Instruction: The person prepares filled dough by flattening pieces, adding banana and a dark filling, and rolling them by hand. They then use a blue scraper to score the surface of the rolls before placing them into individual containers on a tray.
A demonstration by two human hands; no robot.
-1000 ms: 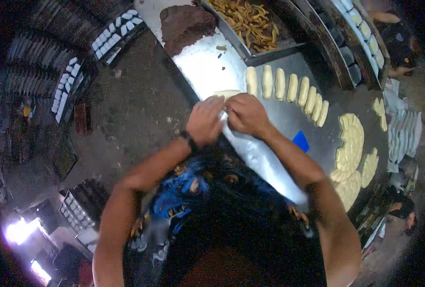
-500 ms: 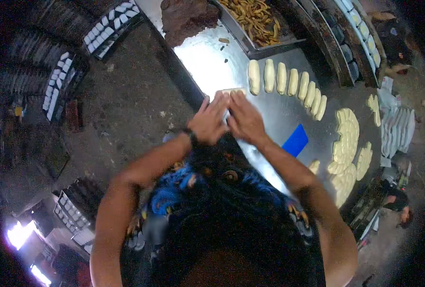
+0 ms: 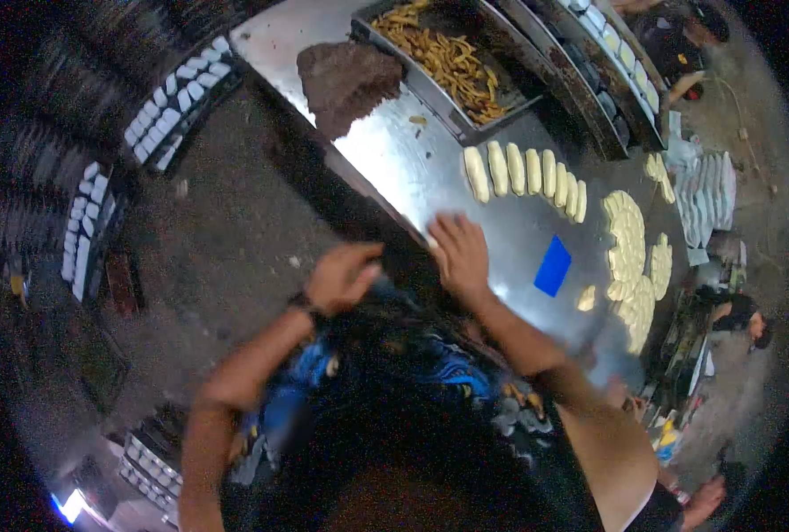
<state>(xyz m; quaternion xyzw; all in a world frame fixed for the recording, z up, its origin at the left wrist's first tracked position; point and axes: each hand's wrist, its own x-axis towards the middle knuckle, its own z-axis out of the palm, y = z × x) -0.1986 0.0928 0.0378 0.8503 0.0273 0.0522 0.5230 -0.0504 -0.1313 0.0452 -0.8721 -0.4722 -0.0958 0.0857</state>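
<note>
My right hand point(image 3: 462, 257) lies palm down at the near edge of the metal table point(image 3: 518, 244), fingers stretched out and slightly spread. Whatever is beneath its palm is hidden. Off the table, over the floor side, my left hand point(image 3: 343, 277) hangs in the air with fingers lightly bent, thumb apart, and nothing visible in it. Beyond my right hand stands a curved row of pale dough rolls point(image 3: 516, 170). A blue dough scraper point(image 3: 553, 266) rests flat to the right of that hand, with a small dough piece point(image 3: 587, 298) beside it.
A large brown mass point(image 3: 345, 84) and a metal tray of brown strips point(image 3: 452, 66) sit at the table's far end. Many dough pieces point(image 3: 625, 244) cluster on the right. Racks with white pieces point(image 3: 177, 102) stand left. Another person's arm point(image 3: 703, 504) shows lower right.
My hands were together on a pale dough piece at the table edge. They have parted: the left has drawn back off the table, the right stays at the edge. The view has shifted.
</note>
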